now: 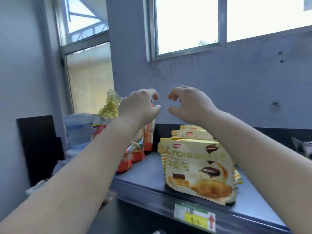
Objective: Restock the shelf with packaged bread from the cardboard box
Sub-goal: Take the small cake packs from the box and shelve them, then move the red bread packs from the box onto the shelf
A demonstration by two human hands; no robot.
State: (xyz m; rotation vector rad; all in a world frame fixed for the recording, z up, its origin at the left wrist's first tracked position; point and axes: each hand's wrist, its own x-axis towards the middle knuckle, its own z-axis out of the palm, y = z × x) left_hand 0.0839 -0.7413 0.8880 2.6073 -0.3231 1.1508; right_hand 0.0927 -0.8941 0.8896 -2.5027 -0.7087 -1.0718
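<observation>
Both my hands are raised above the top shelf [152, 169], facing each other with a small gap between them. My left hand [140, 107] and my right hand [189, 103] have loosely curled fingers and hold nothing. Below my right hand stands a row of yellow croissant packs [194, 168], upright near the shelf's front edge. Under my left wrist stand several red and orange bread packs [138, 152] in a line running back toward the wall. The cardboard box is out of sight.
A bag tied with gold crinkled plastic [110, 105] and a clear water bottle [77, 129] stand at the shelf's left end. A price label [195, 217] hangs on the front rail. Behind are a grey wall and windows [185, 24].
</observation>
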